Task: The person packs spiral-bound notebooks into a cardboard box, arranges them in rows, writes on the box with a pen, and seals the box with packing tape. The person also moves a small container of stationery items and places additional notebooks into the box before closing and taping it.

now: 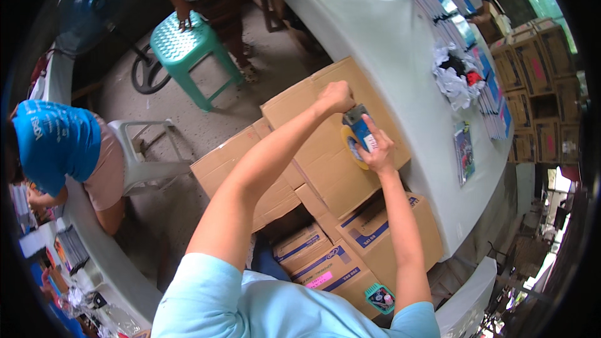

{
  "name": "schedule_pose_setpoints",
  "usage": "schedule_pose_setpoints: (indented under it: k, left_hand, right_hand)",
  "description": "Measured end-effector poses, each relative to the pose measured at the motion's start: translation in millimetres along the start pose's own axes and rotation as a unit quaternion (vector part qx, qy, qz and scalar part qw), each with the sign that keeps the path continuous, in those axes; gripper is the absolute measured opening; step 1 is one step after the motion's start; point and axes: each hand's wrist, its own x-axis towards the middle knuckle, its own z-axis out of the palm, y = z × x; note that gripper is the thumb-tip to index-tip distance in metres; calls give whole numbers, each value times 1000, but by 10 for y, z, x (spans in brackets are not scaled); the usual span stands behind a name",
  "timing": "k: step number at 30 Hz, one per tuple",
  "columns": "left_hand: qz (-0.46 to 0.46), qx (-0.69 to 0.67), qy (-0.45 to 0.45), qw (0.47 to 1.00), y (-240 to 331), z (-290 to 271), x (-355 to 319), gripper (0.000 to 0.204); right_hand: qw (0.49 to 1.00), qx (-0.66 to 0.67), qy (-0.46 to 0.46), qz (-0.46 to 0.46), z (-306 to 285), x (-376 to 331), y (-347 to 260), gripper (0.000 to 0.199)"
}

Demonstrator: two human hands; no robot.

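While both forearms reach up from the lower edge, the nearest things are the stacked boxes below them: a small teal object (380,298) lying on a printed carton (332,272) by the right elbow, and more brown cartons with blue markings (382,228) beside it. Above these sits the large plain cardboard box (325,144), flaps shut, leaning against the edge of the long white surface (382,31). On top of that box the right hand (378,150) has its grip closed around the handle of a blue tape dispenser (358,126), whose yellowish roll of tape (350,145) presses against the cardboard. The left hand (336,96) lies just beyond the dispenser, fingers curled and pressing down on the box top; whether it pinches anything cannot be told. Another flat carton (235,169) lies to the left, lower down on the pile.

Further out, on the surface to the right, a single booklet (464,150) lies alone, and beyond it rows of booklets (494,97) run along the far edge, with crumpled white paper (454,75) on them. Stacked brown cartons (538,81) stand past the surface. To the left, a person in a blue shirt (56,141) sits on a white plastic chair (141,150). Farthest off, a green plastic stool (184,44) stands on the concrete floor with another person's hand (184,23) resting on it, and a fan (94,6) stands nearby.
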Motion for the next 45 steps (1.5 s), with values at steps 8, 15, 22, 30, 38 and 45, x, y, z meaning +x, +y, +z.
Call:
schedule_pose_setpoints:
  k: [8, 15, 22, 30, 38, 45]
  left_hand:
    - [-9, -37, -19, 999, 34, -23, -54, 22]
    - [-13, -32, -8, 999, 65, -40, -88, 21]
    - [-17, -26, -10, 999, 87, -61, -113, 22]
    - [-12, -24, -17, 999, 127, -48, -107, 21]
    - [-37, -92, 51, 994, -768, -731, 536, 14]
    - [-118, 44, 160, 979, -876, -745, 870, 24]
  right_hand:
    - [1000, 7, -7, 15, -28, -8, 12, 72]
    - [1000, 3, -6, 11, -34, 5, -15, 73]
    - [1000, 0, -13, 24, -32, -2, -4, 73]
    - [999, -5, -20, 37, -69, -20, -10, 73]
    - [982, -21, -148, 119, -133, 245, -212, 72]
    - [951, -75, -235, 186, 196, 957, -232, 70]
